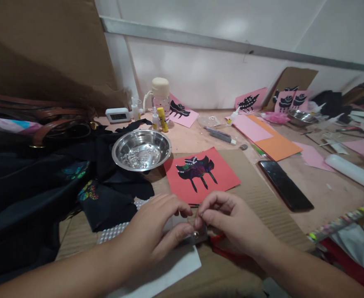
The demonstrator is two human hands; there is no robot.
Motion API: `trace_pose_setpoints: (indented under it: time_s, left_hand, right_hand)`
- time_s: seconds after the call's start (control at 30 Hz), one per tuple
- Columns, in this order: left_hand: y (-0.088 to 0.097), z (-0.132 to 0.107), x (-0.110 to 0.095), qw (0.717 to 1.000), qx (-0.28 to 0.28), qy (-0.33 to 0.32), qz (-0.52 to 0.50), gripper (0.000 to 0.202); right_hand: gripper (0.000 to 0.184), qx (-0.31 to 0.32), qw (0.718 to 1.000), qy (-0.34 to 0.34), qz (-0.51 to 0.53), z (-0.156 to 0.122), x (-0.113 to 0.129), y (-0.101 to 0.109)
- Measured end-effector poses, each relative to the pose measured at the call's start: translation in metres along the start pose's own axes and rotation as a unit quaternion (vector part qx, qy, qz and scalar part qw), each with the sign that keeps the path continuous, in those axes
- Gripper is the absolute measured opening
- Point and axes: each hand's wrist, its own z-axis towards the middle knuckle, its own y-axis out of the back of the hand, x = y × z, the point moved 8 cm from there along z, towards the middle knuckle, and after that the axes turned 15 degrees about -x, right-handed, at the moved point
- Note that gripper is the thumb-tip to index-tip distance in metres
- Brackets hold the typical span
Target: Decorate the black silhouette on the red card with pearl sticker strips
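My left hand (157,221) is over a sheet of pearl stickers (112,233), thumb and index finger apart and curved toward the right hand. Close to its thumb tip sits a single shiny bead (196,234). My right hand (230,213) is closed in a pinch; anything between the fingertips is too small to make out. Just beyond both hands lies a red card (178,192) bearing a black cut-out (197,169) with glitter and pearls. White paper (178,273) lies under the left forearm. A red object (223,246) is partly hidden by the right hand.
A steel bowl (122,162) with small beads stands left of the card, beside black fabric (113,207). Behind are a glue stick (161,118), a bottle (160,87) and a timer (117,115). To the right lie a phone (285,186), pens (220,135) and orange paper (278,147).
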Motion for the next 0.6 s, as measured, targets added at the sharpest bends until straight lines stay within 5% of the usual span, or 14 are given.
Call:
trace_pose_setpoints:
  time_s: [0.1, 0.27, 0.4, 0.47, 0.53, 0.6]
  left_hand:
    - [-0.002, 0.005, 0.009, 0.996, 0.038, -0.009, 0.075, 0.019]
    - [-0.007, 0.007, 0.022, 0.976, 0.057, -0.071, 0.197, 0.022]
    - [-0.013, 0.005, 0.031, 0.967, 0.061, -0.08, 0.235, 0.021]
    - [-0.016, 0.006, 0.034, 0.963, 0.064, -0.084, 0.248, 0.02]
    - [-0.018, 0.007, 0.034, 0.96, 0.064, -0.088, 0.258, 0.02]
    - [-0.018, 0.008, 0.033, 0.959, 0.057, -0.094, 0.26, 0.02]
  right_hand:
    - [0.03, -0.005, 0.996, -0.05, 0.069, 0.006, -0.005, 0.0]
    - [0.031, -0.019, 0.998, -0.046, 0.033, 0.007, -0.005, 0.007]
    - [0.019, -0.03, 0.982, 0.078, -0.17, 0.016, 0.015, 0.025]
    - [0.01, -0.035, 0.907, 0.247, -0.339, 0.027, 0.037, 0.029]
    - [0.013, -0.013, 0.79, 0.41, -0.456, 0.038, 0.049, 0.023]
    - [0.014, 0.016, 0.748, 0.455, -0.483, 0.057, 0.045, 0.021]
